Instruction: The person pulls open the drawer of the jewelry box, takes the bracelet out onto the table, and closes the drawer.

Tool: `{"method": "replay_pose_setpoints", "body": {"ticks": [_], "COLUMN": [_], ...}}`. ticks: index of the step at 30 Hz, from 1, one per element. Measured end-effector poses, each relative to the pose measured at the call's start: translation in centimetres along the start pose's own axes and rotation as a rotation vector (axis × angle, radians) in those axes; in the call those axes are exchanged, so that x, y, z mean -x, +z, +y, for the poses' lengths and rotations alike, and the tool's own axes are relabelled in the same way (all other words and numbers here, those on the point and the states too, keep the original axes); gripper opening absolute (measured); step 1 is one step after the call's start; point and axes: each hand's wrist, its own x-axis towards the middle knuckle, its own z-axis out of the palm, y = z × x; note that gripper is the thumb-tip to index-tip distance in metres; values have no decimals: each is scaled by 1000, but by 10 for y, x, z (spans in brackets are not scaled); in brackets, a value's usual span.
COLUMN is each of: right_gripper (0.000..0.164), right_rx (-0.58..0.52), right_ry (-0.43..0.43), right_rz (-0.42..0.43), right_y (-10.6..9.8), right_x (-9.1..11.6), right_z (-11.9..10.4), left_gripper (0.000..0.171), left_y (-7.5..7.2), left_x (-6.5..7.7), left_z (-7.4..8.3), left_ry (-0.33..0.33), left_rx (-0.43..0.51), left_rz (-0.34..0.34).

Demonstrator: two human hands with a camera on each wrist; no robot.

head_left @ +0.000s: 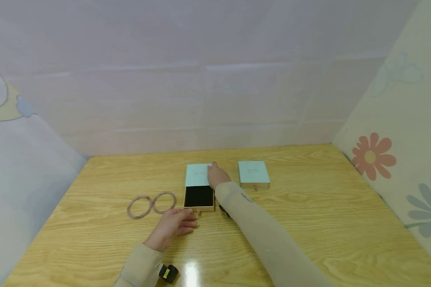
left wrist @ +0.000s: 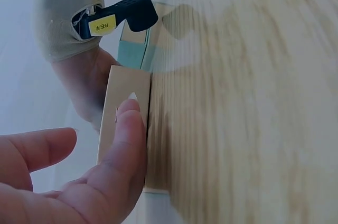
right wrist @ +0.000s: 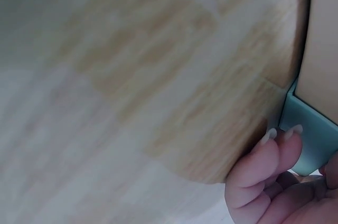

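A pale blue drawer-style gift box (head_left: 196, 176) lies on the table with its tan, black-lined drawer (head_left: 199, 196) pulled out toward me. My right hand (head_left: 218, 176) grips the blue sleeve at its right side, fingers curled at its edge in the right wrist view. At the drawer's front, my left hand (head_left: 174, 224) rests a finger against the tan face (left wrist: 127, 84), beside the small ribbon tab. Its thumb stands apart from the box. Just left of the drawer lie two pinkish-brown bangles, one ring (head_left: 138, 217) beside the other ring (head_left: 165, 192).
A second pale blue box (head_left: 254, 172), its drawer closed, sits to the right on the wooden table (head_left: 309, 199). White cloth (head_left: 201, 99) hangs behind the table, and a flower-printed panel (head_left: 398, 119) borders the right side.
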Motion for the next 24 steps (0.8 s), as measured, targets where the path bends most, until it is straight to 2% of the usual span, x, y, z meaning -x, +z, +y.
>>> {"method": "replay_pose_setpoints", "body": {"ticks": [4,10,15,24], "right_gripper": [56,56,56,55], "right_rx": [-8,-31,-36,-27], "right_ry": [-4,10,17,17], "right_rz": [-11,-2,-9,0], "right_y": [2,5,7,9], "right_x": [0,-2,-6,-6], "right_z": [-1,1,3,0], "left_gripper": [37,37,35,34], "left_y": [0,3,5,1], "left_x": [-2,-5,-8,-12], "left_z": [2,1,-1,-2], "left_ry": [-24,-55,-74,-105], "left_rx": [30,77,118,215], "left_rz": [-11,-84,-104,-166]}}
